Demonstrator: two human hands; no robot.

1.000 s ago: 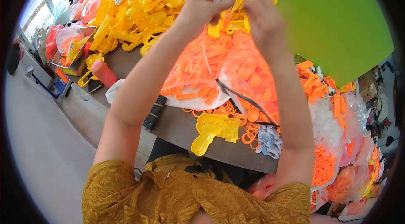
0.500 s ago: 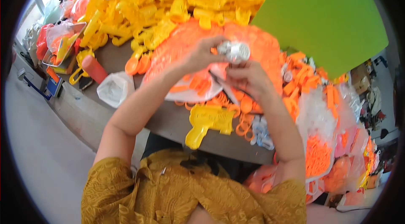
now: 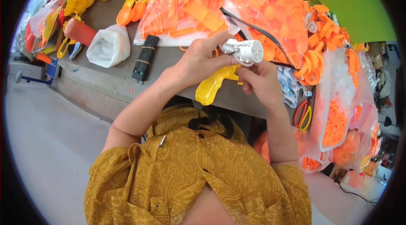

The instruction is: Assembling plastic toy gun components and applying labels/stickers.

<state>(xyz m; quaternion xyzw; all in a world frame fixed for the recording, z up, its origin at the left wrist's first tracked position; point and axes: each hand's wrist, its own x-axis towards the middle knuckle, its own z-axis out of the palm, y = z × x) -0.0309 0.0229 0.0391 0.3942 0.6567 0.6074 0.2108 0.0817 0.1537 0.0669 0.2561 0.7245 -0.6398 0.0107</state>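
My left hand (image 3: pixel 205 57) pinches a white plastic part (image 3: pixel 251 51) with a round, vented end, holding it just above the near table edge. Close under that part is my right hand (image 3: pixel 263 82), its fingers curled together. Whether those fingers grip the part's underside or something small is hidden. Below and behind my hands lies a yellow toy-gun shell half (image 3: pixel 209 88), its handle toward me and its upper portion partly covered by my hands.
Clear bags of orange plastic parts (image 3: pixel 186 5) cover the table beyond my hands. On the left are a white open bag (image 3: pixel 109 47), a black banded piece (image 3: pixel 146 57) and a red cylinder (image 3: pixel 79 31). Red-and-yellow-handled pliers (image 3: pixel 302 115) and a tub of orange pieces (image 3: pixel 334 125) are on the right.
Both hands have come nearer to me with the white part, from over the orange bags to over the yellow shell half. The whole view has also shifted, showing more of the near side.
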